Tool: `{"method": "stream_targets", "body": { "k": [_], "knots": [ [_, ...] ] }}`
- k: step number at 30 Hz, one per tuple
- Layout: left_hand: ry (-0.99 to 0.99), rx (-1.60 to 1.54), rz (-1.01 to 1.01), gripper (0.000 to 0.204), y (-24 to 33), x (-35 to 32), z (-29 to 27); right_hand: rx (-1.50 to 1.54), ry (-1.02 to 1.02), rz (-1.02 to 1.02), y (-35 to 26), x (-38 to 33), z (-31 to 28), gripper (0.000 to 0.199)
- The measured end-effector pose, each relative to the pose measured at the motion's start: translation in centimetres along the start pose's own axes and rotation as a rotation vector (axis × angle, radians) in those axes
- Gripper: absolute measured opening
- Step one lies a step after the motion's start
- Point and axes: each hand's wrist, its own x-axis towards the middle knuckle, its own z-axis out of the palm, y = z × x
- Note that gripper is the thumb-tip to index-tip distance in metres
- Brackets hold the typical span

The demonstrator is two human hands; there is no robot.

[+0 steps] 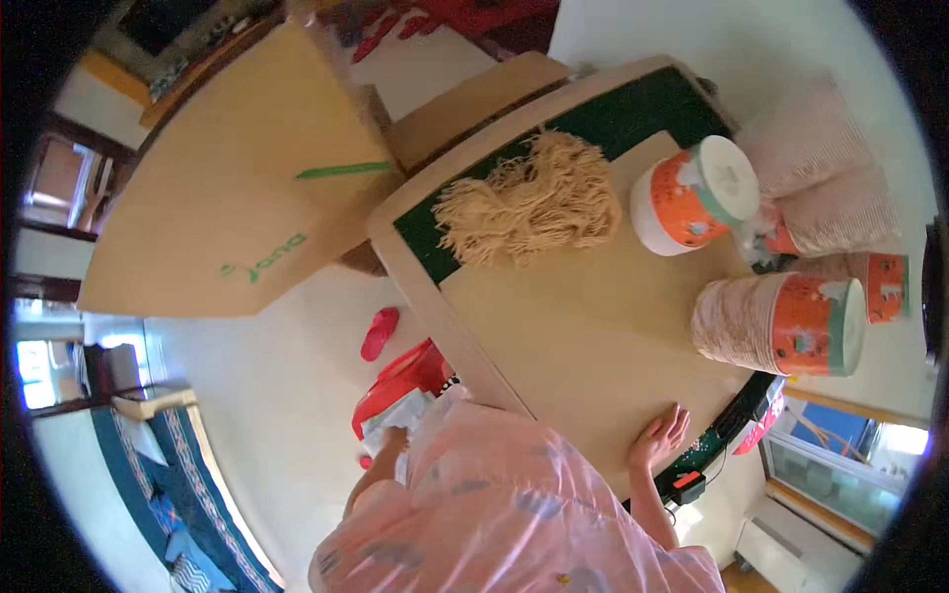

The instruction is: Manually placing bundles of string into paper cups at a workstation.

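Your left hand point(397, 442) is at a crumpled pale-grey item point(399, 410) by a red object point(417, 374), lower centre-left; I can't tell its fingers' state. Your right hand point(660, 438), fingers extended, rests on the plain, smooth tan board point(583, 336), centre to lower right. Green handwriting marks the cardboard point(247, 168), upper left; orange printed labels wrap the stacks point(736, 321), right.

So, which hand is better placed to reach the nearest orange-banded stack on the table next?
Probably the right hand: it is open over the table, near the orange-banded stack. The left hand is off past the table's edge, at a pale item by something red.
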Motion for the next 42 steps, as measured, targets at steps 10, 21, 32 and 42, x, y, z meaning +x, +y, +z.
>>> {"method": "stream_targets", "body": {
  "k": [10, 21, 32, 42],
  "knots": [
    [-0.130, -0.184, -0.424, 0.047, 9.9, 4.4, 6.1, -0.033, 0.002, -0.007, 0.3, -0.6, 1.6, 0.044],
    [-0.024, -0.302, -0.084, 0.024, 10.4, 6.7, 1.5, -0.016, 0.013, 0.052, 1.9, -0.7, 0.7, 0.044],
    [0.068, -0.256, 0.328, 0.026, 11.2, 11.3, -0.9, 0.022, -0.066, 0.125, 0.5, -0.7, -0.1, 0.050],
    [-0.038, 0.028, 0.456, 0.033, 6.5, 11.3, -3.7, 0.052, -0.047, 0.139, -0.2, 0.1, -1.4, 0.050]
  ]
}}
